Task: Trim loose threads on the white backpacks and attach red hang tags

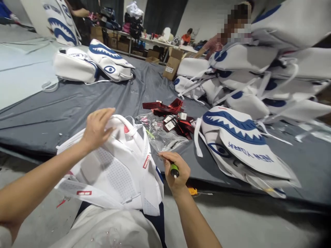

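Left hand: grip closed on the top edge of a white backpack, lower centre of the frame, with small red labels too small to read. Right hand: grip closed around a green-handled tool. Grey surface: red hang tags and clear plastic bag at centre; shark-face backpack, centre right, printed "NEW YORK"; stacked white backpacks, upper right.

The left hand grips a white backpack; the right hand holds a green-handled tool.
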Tool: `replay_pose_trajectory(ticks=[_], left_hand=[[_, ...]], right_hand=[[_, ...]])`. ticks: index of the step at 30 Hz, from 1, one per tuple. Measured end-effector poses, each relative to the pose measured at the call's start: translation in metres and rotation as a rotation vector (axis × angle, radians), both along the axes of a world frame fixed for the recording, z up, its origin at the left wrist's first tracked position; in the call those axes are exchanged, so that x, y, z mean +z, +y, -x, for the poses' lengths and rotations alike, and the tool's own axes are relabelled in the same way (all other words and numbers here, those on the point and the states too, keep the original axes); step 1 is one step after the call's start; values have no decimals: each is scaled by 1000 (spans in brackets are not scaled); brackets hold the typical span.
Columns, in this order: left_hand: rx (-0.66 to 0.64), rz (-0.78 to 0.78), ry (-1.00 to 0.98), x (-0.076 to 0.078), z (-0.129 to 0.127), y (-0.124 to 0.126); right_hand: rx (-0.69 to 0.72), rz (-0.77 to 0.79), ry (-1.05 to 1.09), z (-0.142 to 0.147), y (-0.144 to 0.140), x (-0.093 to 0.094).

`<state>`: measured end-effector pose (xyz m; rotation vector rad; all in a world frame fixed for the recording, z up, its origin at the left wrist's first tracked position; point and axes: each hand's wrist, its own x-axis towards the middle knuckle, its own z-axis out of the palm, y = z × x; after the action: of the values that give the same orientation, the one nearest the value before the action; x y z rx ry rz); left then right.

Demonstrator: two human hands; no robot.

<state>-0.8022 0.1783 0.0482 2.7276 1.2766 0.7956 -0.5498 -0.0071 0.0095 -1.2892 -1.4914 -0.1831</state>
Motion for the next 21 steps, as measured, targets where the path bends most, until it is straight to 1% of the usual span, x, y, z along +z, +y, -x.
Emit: replay_pose_trajectory(ticks=[2, 3, 4, 6, 7, 8, 10, 12, 13, 15, 17, 19, 21], left_hand=[[-136, -135, -77, -4, 2, -19], [-166, -170, -93, -8, 4, -25], [-154, -188, -102, -13, 7, -28], [-58, -164, -100, -25, 18, -27], [-21, -128, -92, -32, 25, -23], [-10, -85, -81, -39, 32, -19], [-54, -25, -69, -50, 46, -10], [-108, -19, -98, -57, 54, -5], [-122, -28, -121, -58, 56, -4], [-141, -35, -166, -59, 58, -4], [-139, -16, -215, -56, 57, -5], [-61, 27, -222, -53, 56, -5], [67, 96, -133, -50, 55, -4]], right_hand=[[48, 16, -44, 14, 14, 5], [62, 22, -57, 22, 23, 8], [63, 34, -64, 29, 32, 10], [33, 94, -74, 43, 53, 17], [9, 151, -85, 50, 63, 21], [-24, 231, -106, 57, 72, 27], [-92, 448, -185, 71, 88, 38], [-134, 686, -291, 84, 100, 47], [-133, 791, -344, 89, 106, 50], [-73, 965, -420, 99, 116, 50], [4, 1075, -446, 107, 124, 43], [22, 1125, -461, 112, 131, 34], [-36, 1133, -521, 117, 134, 27]])
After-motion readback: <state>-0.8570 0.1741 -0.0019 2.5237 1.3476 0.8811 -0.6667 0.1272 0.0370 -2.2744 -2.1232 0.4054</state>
